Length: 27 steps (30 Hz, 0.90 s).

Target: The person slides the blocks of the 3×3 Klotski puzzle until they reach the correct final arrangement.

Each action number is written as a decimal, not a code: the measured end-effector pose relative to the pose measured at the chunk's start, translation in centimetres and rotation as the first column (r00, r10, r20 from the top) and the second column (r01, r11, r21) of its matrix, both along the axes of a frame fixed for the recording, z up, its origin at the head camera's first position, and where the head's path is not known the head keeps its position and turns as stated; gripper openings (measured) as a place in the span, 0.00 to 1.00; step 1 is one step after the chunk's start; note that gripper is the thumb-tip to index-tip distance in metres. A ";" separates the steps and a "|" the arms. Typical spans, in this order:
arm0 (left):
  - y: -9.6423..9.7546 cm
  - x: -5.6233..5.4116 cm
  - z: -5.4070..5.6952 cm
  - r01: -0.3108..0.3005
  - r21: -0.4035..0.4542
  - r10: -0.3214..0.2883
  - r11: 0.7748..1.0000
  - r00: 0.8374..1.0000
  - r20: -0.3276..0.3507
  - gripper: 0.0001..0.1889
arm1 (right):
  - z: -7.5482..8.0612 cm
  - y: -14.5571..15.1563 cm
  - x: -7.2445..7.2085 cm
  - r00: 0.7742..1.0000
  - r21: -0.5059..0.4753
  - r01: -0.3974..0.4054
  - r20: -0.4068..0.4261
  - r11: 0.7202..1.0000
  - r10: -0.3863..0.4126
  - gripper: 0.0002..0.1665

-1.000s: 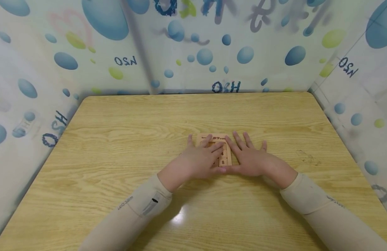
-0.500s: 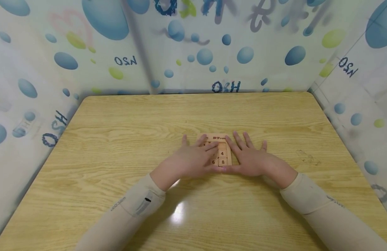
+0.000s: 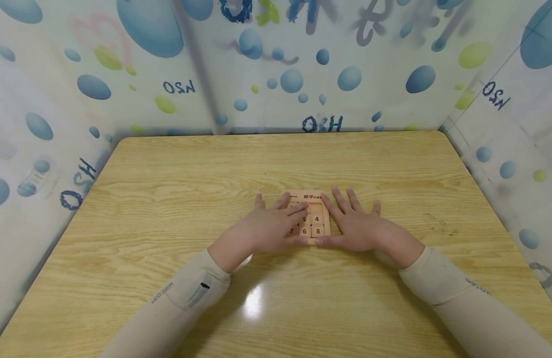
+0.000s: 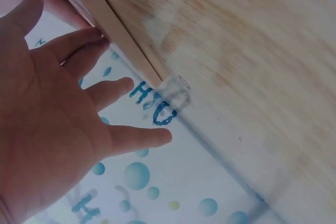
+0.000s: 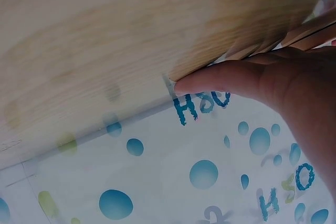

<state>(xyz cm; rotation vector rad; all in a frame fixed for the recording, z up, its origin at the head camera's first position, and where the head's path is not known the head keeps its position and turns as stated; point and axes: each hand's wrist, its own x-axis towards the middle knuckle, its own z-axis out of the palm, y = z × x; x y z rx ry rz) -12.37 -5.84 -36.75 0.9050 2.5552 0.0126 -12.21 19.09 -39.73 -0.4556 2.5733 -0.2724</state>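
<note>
A small wooden number sliding puzzle (image 3: 311, 223) lies flat on the table between both hands. Its tiles 5, 4, 6 and 8 show, with a bare slot (image 3: 317, 208) at the grid's top right. My left hand (image 3: 269, 228) spreads over the puzzle's left part, one fingertip on the upper middle tile and the thumb at the near edge; it hides the left column in part. My right hand (image 3: 360, 226) rests spread along the right side, index finger by the top right corner, thumb by the near right corner. The left wrist view shows the puzzle's edge (image 4: 118, 32) beside the fingertips.
The wood-grain table (image 3: 177, 174) stretches around the puzzle on every side. Behind it and at both sides hang white sheets (image 3: 276, 64) printed with blue and green drops and lettering. Light-coloured sleeves cover both forearms.
My left hand has slid leftward across the puzzle, uncovering the 5, 6 and 4 tiles and the top right slot. Its thumb has parted from the right thumb. The right hand has stayed put.
</note>
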 end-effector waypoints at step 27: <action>0.4 0.9 1.1 0.048 -0.033 -0.048 0.998 0.999 0.000 0.40 | -0.1 0.1 0.0 1.000 0.006 -0.009 -0.013 1.000 0.009 0.74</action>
